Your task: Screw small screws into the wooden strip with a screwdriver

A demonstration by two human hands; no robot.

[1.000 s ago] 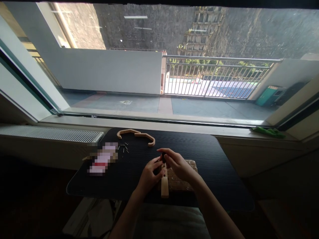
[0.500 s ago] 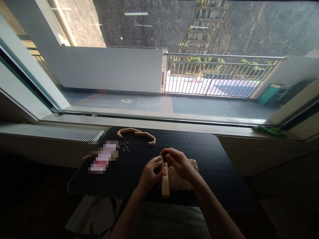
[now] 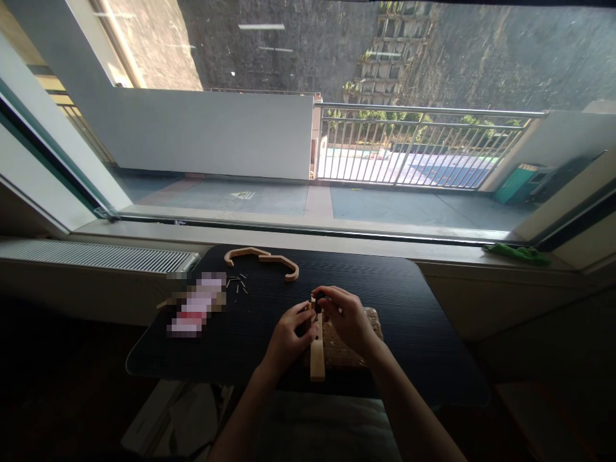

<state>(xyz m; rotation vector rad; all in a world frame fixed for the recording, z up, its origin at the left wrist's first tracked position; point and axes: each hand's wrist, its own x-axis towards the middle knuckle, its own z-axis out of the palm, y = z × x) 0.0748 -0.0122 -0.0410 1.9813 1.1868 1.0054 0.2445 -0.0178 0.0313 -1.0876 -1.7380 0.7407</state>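
Note:
My left hand [image 3: 287, 337] grips the upper part of a light wooden strip [image 3: 317, 359] that lies lengthwise on the black table [image 3: 409, 308]. Just above it, my right hand [image 3: 344, 316] pinches a small dark tool [image 3: 317, 304] with its tip against the top of the strip. Both hands meet at the table's near middle. Under my right hand lies a clear plastic bag of parts [image 3: 353, 350].
Two curved wooden pieces [image 3: 262, 260] lie at the table's far left. Several small dark screws [image 3: 237, 283] are scattered beside a blurred-out packet [image 3: 196, 305]. Left of the table runs a radiator [image 3: 96, 256]. A green cloth [image 3: 520, 254] rests on the window sill.
Both hands stay together at the top of the strip. The right hand's fingers have shifted slightly on the dark tool. The view has drifted a little.

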